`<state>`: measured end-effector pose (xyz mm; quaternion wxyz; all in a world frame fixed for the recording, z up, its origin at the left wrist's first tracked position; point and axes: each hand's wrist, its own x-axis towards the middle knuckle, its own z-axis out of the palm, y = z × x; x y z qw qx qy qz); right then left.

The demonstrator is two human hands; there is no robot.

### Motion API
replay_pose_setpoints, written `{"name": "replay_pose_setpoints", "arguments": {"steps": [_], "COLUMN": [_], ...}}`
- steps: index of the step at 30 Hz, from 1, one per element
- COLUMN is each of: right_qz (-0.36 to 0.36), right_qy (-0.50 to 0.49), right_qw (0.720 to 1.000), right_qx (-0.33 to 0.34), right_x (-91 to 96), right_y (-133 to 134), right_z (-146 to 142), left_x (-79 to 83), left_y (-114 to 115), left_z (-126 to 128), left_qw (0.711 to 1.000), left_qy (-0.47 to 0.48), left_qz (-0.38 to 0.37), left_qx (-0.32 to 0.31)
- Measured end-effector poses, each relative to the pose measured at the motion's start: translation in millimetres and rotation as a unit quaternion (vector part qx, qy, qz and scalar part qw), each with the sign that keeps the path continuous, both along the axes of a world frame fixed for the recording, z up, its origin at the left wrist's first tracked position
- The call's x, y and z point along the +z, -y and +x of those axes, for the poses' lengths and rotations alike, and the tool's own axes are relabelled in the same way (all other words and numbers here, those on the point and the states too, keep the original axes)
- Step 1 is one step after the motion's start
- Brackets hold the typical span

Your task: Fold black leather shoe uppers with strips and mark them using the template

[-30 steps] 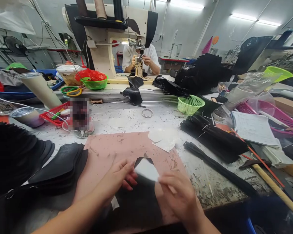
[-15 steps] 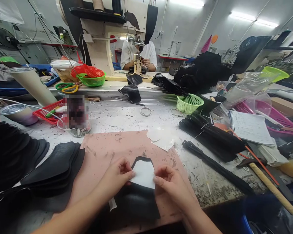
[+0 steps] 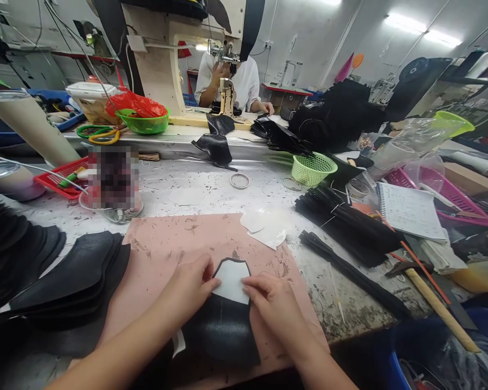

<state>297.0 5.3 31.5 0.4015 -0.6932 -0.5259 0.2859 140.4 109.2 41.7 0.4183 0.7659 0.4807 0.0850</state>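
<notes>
A black leather piece (image 3: 222,330) lies in front of me on a pink sheet (image 3: 158,249). Over its narrow far end sits a small white backing piece (image 3: 231,281), with a dark leather margin showing around its far edge. My left hand (image 3: 193,279) pinches the left edge of the white piece between thumb and finger. At the opposite edge, my right hand (image 3: 270,295) is closed in a similar pinch. A pale strip (image 3: 179,344) shows by the leather's left side. Beyond my hands lie thin white offcuts (image 3: 268,230).
Stacked black leather pieces (image 3: 77,271) stand at left. On the right are bundled black strips (image 3: 345,225), a hammer (image 3: 443,309), a notebook (image 3: 410,211) and a green basket (image 3: 313,169). A sewing machine (image 3: 154,81) stands ahead, with a person (image 3: 246,81) behind it.
The white piece now lies flatter and further up the leather's narrow end. My hands have shifted slightly away from me. The person behind the machine has raised one hand and moved the other sideways.
</notes>
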Motion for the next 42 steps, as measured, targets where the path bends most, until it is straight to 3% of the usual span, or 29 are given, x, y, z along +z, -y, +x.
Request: {"name": "replay_pose_setpoints", "arguments": {"steps": [10, 14, 21, 26, 29, 31, 33, 38, 40, 42], "right_qz": [-0.036, -0.019, 0.000, -0.001, 0.007, 0.003, -0.002, -0.021, -0.041, -0.059], "right_qy": [0.016, 0.110, 0.298, 0.384, 0.409, 0.420, 0.428, 0.397, 0.359, 0.328], "right_qw": [0.999, 0.993, 0.939, 0.912, 0.902, 0.896, 0.892, 0.905, 0.923, 0.941], "right_qx": [0.015, 0.023, 0.172, 0.144, 0.136, 0.140, 0.143, 0.155, 0.131, 0.057], "right_x": [1.9, 2.5, 15.7, 14.1, 9.6, 7.8, 8.0, 17.1, 22.2, 25.5], "right_y": [0.6, 1.2, -16.3, -24.0, -20.8, -17.7, -15.7, -24.8, -37.2, -53.9], "right_z": [-1.2, -3.6, -10.4, -18.0, -20.0, -21.9, -24.6, -19.0, -3.5, 18.7], "left_x": [3.4, 2.9, 4.6, 4.9, -0.3, -3.3, -4.5, -3.9, -2.7, -0.2], "left_y": [-1.9, -1.3, 1.5, 6.2, 11.0, 13.6, 14.9, 15.8, 20.1, 29.2], "left_z": [3.1, 3.0, 2.7, -14.6, -31.8, -42.1, -49.6, -61.2, -68.6, -79.5], "left_qw": [0.998, 0.996, 0.992, 0.986, 0.960, 0.918, 0.886, 0.864, 0.873, 0.900], "left_qy": [-0.052, -0.065, -0.085, -0.101, -0.103, -0.125, -0.151, -0.138, -0.106, -0.071], "left_qz": [0.036, 0.044, 0.072, 0.098, 0.186, 0.279, 0.342, 0.385, 0.388, 0.362], "left_qx": [-0.025, -0.036, -0.059, -0.084, -0.183, -0.251, -0.276, -0.292, -0.274, -0.231]}}
